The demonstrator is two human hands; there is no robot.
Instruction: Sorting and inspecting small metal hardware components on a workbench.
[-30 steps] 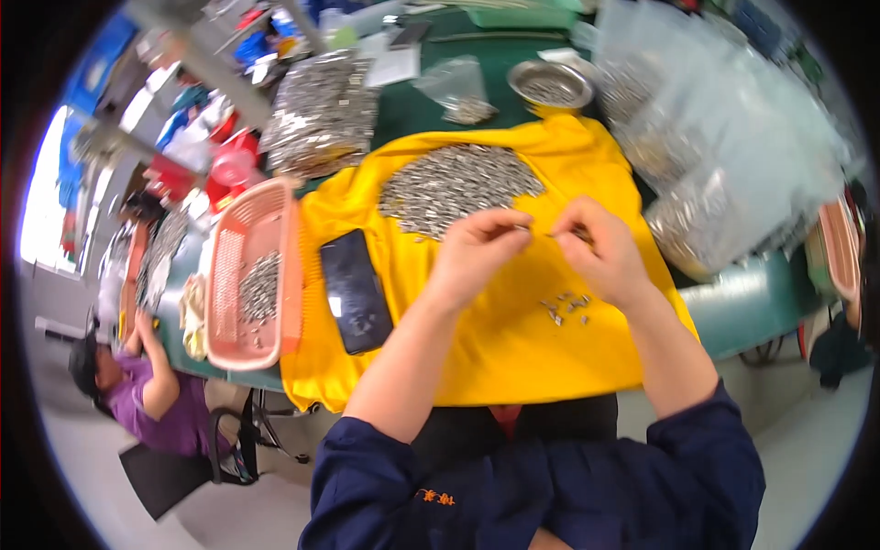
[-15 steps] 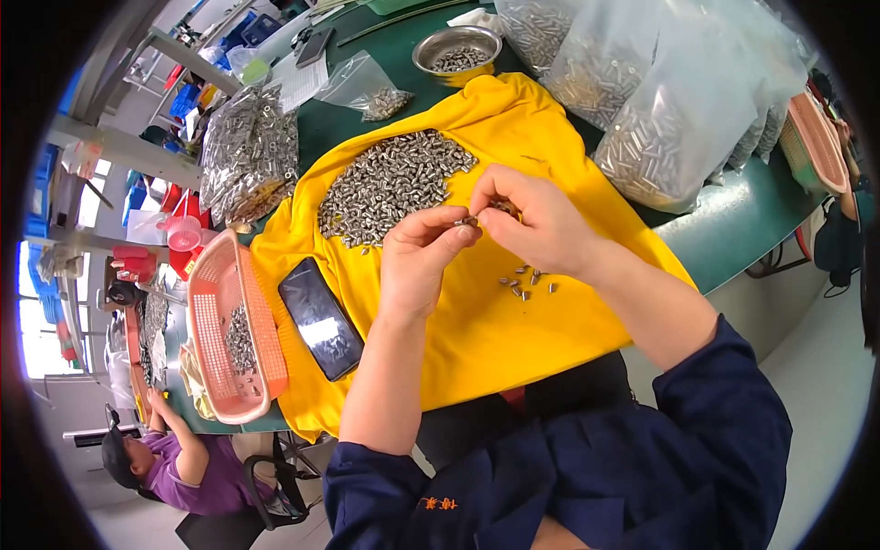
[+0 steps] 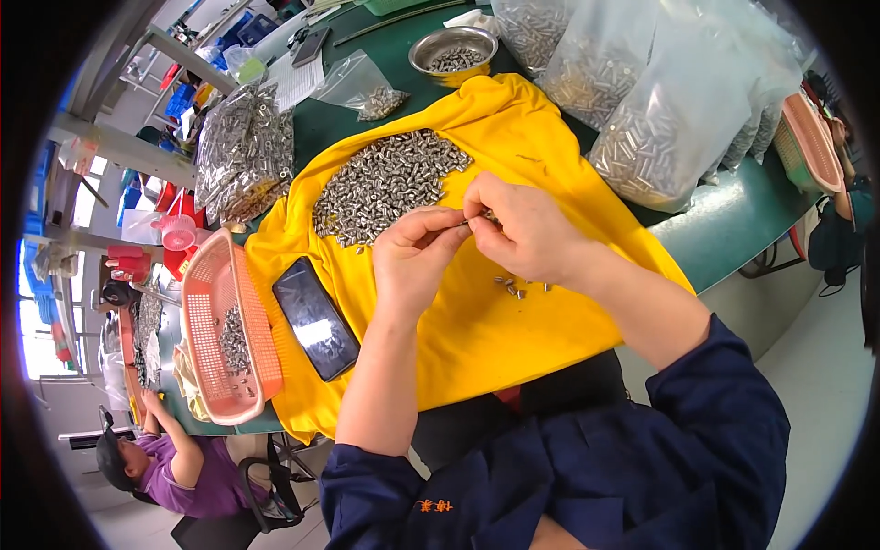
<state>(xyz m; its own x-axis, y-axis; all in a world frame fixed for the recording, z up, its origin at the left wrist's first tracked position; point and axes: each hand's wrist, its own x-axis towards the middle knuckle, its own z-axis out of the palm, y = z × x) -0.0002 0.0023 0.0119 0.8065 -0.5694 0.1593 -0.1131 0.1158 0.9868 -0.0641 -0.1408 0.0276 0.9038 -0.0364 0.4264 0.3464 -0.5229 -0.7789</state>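
Over a yellow cloth (image 3: pixel 477 339), my left hand (image 3: pixel 409 261) and my right hand (image 3: pixel 532 234) meet fingertip to fingertip. Thumb and forefinger of the left pinch a small metal part (image 3: pixel 466 221), mostly covered by the fingers. My right hand is closed against the same spot, its thumb and forefinger at the part; a bit of metal shows behind its thumb. Just beyond the hands lies a broad pile of small silvery cylindrical parts (image 3: pixel 390 183). Several loose parts (image 3: pixel 511 287) rest on the cloth below my right hand.
Left of my forearm lies a black phone (image 3: pixel 316 319), beside a pink basket (image 3: pixel 264 344) holding more parts. A steel bowl (image 3: pixel 419 66) and bags of metal pieces (image 3: pixel 642 151) stand at the back. A person in purple (image 3: pixel 192 472) sits far left.
My fingertips have drawn closer together, covering more of the small metal part. My right hand has shifted slightly, hiding some of the loose parts below it.
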